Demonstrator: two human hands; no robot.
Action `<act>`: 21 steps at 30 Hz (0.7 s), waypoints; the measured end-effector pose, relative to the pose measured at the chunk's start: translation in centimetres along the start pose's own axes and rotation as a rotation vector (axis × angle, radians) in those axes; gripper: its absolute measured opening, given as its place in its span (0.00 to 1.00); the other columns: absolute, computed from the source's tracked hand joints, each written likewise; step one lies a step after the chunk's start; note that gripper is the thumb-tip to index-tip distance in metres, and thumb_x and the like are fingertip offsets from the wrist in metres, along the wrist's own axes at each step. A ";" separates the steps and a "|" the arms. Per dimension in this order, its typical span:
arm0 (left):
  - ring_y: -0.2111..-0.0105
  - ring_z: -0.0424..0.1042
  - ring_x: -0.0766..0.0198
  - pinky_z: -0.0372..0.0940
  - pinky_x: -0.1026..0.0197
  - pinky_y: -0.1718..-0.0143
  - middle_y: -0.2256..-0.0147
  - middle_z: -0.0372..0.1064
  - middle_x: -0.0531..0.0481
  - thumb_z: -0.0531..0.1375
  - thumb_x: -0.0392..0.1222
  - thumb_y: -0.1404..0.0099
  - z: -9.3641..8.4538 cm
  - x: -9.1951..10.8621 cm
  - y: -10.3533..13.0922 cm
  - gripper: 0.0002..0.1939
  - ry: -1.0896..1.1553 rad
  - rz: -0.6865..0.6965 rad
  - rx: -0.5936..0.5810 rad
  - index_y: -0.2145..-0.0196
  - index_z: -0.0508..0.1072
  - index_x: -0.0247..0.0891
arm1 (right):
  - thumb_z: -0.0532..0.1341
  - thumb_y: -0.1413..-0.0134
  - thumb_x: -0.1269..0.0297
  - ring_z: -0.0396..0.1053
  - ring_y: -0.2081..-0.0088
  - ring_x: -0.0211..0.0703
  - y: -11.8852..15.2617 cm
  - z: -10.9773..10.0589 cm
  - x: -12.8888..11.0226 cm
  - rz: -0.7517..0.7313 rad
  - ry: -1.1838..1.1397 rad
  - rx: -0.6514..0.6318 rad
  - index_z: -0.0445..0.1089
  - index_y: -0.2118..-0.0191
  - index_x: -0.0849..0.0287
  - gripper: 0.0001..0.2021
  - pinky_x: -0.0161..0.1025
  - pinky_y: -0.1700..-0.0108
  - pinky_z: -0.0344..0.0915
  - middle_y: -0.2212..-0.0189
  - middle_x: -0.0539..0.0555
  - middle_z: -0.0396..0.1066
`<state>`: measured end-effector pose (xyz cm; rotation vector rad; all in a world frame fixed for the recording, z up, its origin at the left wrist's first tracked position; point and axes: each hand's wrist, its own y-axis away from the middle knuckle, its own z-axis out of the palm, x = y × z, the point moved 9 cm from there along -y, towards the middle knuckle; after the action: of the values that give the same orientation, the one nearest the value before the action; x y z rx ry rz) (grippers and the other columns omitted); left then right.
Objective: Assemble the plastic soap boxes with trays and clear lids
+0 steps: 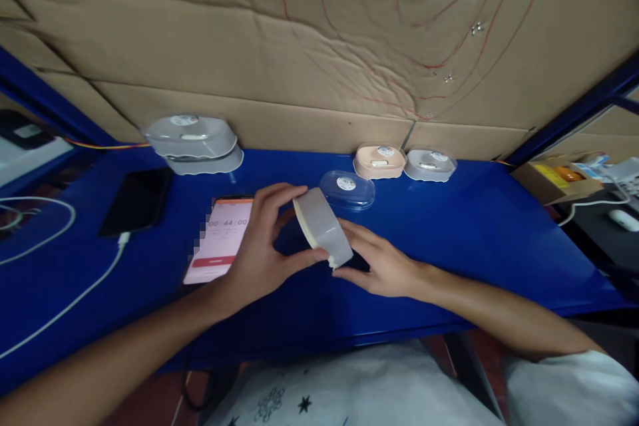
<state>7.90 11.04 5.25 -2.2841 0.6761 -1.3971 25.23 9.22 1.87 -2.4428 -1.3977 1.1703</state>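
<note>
Between my two hands is a grey oval plastic box (324,223), tilted on its side above the blue table. My left hand (267,239) grips its left side, thumb at the lower edge and fingers at the top. At the lower right, my right hand (382,263) has its thumb and fingers closed around the box's end. The box's inside faces away from me and is hidden. Behind it, a clear plastic lid (357,194) with a round white sticker lies on the table.
At the back stand stacked grey boxes (200,163), a peach box (379,170) and another grey box (430,173). A lit phone (219,236) showing a timer and a dark phone (136,202) on a white cable (97,283) lie left. Cardboard (200,46) backs the blue table (479,246).
</note>
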 end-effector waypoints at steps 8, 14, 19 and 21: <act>0.34 0.63 0.43 0.74 0.41 0.41 0.37 0.57 0.42 0.72 0.52 0.36 0.1 -1.0 0.0 0.36 0.036 -0.032 0.023 0.35 0.63 0.51 | 0.64 0.30 0.57 0.56 0.25 0.54 -0.3 -0.1 -0.3 0.001 0.032 -0.020 0.49 0.23 0.58 0.38 0.59 0.27 0.61 0.27 0.66 0.58; 0.33 0.64 0.43 0.68 0.37 0.35 0.35 0.57 0.39 0.73 0.54 0.37 1.4 -2.1 0.2 0.43 -0.004 -0.053 -0.061 0.32 0.56 0.50 | 0.62 0.28 0.65 0.65 0.30 0.52 -0.8 -2.6 0.0 0.000 0.147 -0.069 0.57 0.26 0.57 0.29 0.57 0.29 0.64 0.32 0.63 0.67; 0.25 0.52 0.42 0.56 0.36 0.28 0.25 0.48 0.36 0.64 0.55 0.27 3.1 -1.4 -0.2 0.42 -0.170 0.036 -0.272 0.25 0.46 0.50 | 0.59 0.28 0.70 0.69 0.34 0.49 0.2 -5.6 0.7 0.051 0.227 -0.204 0.64 0.29 0.50 0.26 0.61 0.25 0.57 0.36 0.57 0.73; 0.23 0.45 0.42 0.50 0.35 0.26 0.22 0.42 0.37 0.59 0.57 0.24 3.9 -1.5 -0.3 0.41 -0.251 0.042 -0.379 0.24 0.43 0.49 | 0.60 0.28 0.69 0.69 0.33 0.49 2.1 -6.6 1.4 0.096 0.255 -0.223 0.66 0.30 0.48 0.25 0.61 0.25 0.56 0.36 0.55 0.73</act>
<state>10.91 12.43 2.68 -2.6556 0.9653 -1.0036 31.44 10.93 4.84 -2.7188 -1.4146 0.7162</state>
